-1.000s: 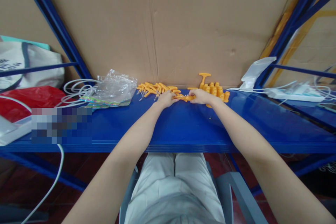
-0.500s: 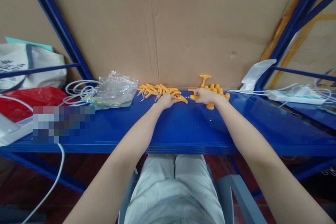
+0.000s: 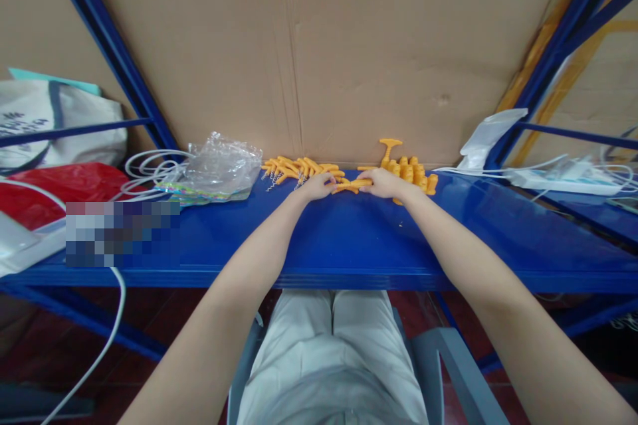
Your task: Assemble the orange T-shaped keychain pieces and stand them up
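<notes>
My left hand [image 3: 318,187] is closed on the curved orange handle of a corkscrew [image 3: 341,186]. Its metal spiral is out of sight where it meets an orange plastic sleeve [image 3: 363,182], which my right hand [image 3: 383,184] grips. Both hands are close together just above the tabletop. Left of them lies a pile of orange corkscrews [image 3: 289,168] with bare metal spirals. Several orange sleeves [image 3: 413,171] stand grouped beyond and right of my right hand. Behind that hand, a T-shaped orange piece [image 3: 389,149] stands against the cardboard.
A cardboard sheet [image 3: 369,66] backs the blue table [image 3: 349,239]. Clear plastic bags [image 3: 224,166], coiled white cable [image 3: 144,169] and a red bag [image 3: 74,186] lie to the left. A white power strip [image 3: 563,182] with cables is at the right.
My hands have drawn together, the right moving left. The metal spiral that showed between the two pieces is now hidden, and the sleeve meets the corkscrew handle.
</notes>
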A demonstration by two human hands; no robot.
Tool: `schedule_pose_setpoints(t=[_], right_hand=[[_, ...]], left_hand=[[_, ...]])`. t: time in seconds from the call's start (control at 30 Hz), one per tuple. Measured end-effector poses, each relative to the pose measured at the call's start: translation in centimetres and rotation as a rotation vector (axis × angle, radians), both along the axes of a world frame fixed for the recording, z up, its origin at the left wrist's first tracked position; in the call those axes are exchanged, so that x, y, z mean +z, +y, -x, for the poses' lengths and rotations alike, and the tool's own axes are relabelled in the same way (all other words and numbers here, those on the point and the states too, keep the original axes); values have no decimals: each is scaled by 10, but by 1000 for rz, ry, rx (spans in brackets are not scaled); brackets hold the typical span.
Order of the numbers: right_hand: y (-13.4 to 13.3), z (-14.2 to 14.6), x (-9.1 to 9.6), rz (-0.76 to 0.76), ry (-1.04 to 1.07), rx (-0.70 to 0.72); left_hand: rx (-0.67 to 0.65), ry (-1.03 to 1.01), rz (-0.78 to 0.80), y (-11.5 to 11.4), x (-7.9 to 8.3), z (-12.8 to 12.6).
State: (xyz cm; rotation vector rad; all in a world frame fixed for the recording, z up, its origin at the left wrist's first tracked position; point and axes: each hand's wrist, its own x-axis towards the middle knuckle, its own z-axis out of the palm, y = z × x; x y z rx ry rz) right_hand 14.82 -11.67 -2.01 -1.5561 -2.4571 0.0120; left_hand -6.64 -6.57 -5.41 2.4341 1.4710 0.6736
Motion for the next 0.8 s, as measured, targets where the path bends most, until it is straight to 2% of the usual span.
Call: schedule_pose_setpoints(t=[0.13, 0.3, 0.4, 0.53, 0.67, 0.8], right_hand=[[5, 0, -6, -36, 8, 20], [12, -1, -12, -77, 41, 51], [18, -3, -16, -69, 92, 80], [23, -11, -19, -84, 250, 100], [25, -22, -16, 22, 450, 61], [21, -27, -11, 230, 683, 15]], left_hand=[[-7, -3, 86, 2, 1, 3], [-32, -141, 114, -2, 3, 4], [-10, -172, 65, -6, 4, 5], [8, -89, -62, -9, 3, 6], [29, -11, -126, -10, 2, 8], [45, 6, -157, -10, 2, 9]])
